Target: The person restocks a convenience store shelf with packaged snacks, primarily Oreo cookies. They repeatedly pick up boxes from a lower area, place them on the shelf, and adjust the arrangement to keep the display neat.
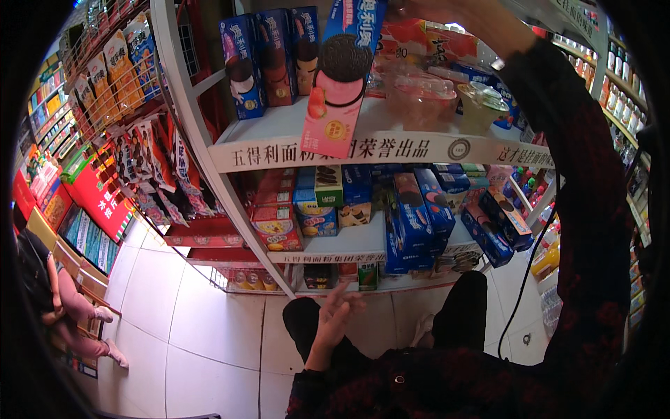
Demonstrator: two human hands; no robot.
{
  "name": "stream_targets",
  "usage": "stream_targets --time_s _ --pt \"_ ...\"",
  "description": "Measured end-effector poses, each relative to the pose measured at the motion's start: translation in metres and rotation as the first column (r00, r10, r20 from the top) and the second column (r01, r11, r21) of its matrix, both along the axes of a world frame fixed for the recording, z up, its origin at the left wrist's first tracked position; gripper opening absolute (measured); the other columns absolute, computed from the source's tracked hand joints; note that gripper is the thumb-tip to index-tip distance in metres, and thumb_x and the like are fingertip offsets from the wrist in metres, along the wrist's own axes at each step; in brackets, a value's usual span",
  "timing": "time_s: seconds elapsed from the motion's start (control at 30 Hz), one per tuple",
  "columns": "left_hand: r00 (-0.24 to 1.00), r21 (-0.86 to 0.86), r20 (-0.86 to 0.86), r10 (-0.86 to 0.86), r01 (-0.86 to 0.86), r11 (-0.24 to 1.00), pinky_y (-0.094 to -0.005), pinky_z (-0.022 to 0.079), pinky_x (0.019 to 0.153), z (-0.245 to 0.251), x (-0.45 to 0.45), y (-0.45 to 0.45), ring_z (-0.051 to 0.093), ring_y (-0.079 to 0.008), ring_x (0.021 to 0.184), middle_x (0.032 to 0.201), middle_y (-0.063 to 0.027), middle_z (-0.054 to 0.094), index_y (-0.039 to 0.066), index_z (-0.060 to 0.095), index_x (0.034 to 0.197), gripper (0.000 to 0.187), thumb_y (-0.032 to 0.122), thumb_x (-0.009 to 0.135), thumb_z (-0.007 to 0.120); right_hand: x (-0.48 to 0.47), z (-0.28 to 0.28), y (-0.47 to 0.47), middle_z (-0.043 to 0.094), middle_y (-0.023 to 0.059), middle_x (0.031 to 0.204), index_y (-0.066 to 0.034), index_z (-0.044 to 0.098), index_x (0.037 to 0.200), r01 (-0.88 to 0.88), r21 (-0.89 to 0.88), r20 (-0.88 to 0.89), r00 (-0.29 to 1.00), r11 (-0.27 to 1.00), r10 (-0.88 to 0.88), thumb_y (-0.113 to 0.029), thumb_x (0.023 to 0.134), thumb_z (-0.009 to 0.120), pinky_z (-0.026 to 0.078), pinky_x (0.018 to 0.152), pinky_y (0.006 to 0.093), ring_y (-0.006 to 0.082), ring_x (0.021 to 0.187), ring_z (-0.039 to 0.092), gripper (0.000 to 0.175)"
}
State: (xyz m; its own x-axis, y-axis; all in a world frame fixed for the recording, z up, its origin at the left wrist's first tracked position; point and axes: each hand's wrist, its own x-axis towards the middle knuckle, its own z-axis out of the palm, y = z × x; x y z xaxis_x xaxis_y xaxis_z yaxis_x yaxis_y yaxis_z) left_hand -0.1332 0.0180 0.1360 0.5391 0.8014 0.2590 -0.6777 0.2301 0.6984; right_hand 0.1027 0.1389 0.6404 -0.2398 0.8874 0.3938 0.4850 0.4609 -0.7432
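Note:
My right hand (426, 9), partly cut off by the top edge, grips a blue and pink Oreo cookie box (340, 84) with strawberries on it. The box hangs tilted in front of the upper shelf (277, 120), its lower end overlapping the printed shelf edge. Over my knees, my left hand (334, 317) holds nothing, with its fingers apart. Three dark blue cookie boxes (243, 68) stand upright on the upper shelf, left of the held box. Clear plastic cups with lids (484, 107) stand to its right, near red packages (450, 47).
Stacked blue cookie boxes (411, 209) and red snack boxes (275, 225) fill the lower shelf. Two more boxes (494, 225) jut out at its right end. Snack bags hang on a wire rack (112, 73). A black cable (526, 277) dangles at right. A person (73, 309) sits at far left.

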Motion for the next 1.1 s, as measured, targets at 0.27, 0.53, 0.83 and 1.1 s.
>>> stream_targets --time_s 0.27,0.53,0.83,1.1 --pt "0.995 -0.325 -0.098 0.024 -0.055 0.944 -0.0390 0.046 0.085 -0.068 -0.011 0.012 0.057 -0.0241 0.097 0.110 -0.0109 0.056 0.007 0.041 0.128 0.044 0.019 0.088 0.057 -0.027 0.026 0.079 0.061 0.0003 0.085 -0.0015 0.063 0.097 -0.185 -0.162 0.021 0.981 0.969 0.191 -0.025 0.087 0.060 0.047 0.059 0.0238 0.0104 0.073 0.055 0.026" --pt "0.997 -0.394 0.049 0.057 -0.033 0.919 -0.0385 0.046 0.085 -0.083 -0.007 0.021 0.057 -0.0244 0.096 0.107 -0.0117 0.056 0.005 0.041 0.128 0.041 0.015 0.090 0.052 -0.020 0.032 0.137 0.060 0.0031 0.084 0.0039 0.060 0.098 0.135 0.142 0.445 0.876 0.981 -0.184 -0.025 0.084 0.063 0.048 0.064 0.0263 0.0125 0.075 0.055 0.033" --pt "0.988 -0.453 0.145 0.059 0.013 0.891 -0.0382 0.046 0.084 -0.071 -0.013 0.023 0.058 -0.0250 0.096 0.106 -0.0125 0.058 0.004 0.040 0.128 0.041 0.013 0.090 0.051 0.004 0.015 0.183 0.058 0.0053 0.089 0.0090 0.056 0.100 0.111 0.170 0.608 0.771 0.979 -0.192 -0.028 0.083 0.062 0.047 0.072 0.0291 0.0145 0.078 0.054 0.041" --pt "0.985 -0.481 0.157 0.072 0.013 0.877 -0.0385 0.047 0.080 -0.070 -0.008 0.025 0.058 -0.0260 0.090 0.102 -0.0126 0.059 0.005 0.043 0.127 0.044 0.018 0.087 0.055 -0.005 -0.001 0.169 0.061 0.0118 0.090 0.0041 0.059 0.102 -0.281 0.373 0.741 0.664 0.884 -0.101 -0.029 0.081 0.062 0.045 0.075 0.0345 0.0220 0.081 0.057 0.040"
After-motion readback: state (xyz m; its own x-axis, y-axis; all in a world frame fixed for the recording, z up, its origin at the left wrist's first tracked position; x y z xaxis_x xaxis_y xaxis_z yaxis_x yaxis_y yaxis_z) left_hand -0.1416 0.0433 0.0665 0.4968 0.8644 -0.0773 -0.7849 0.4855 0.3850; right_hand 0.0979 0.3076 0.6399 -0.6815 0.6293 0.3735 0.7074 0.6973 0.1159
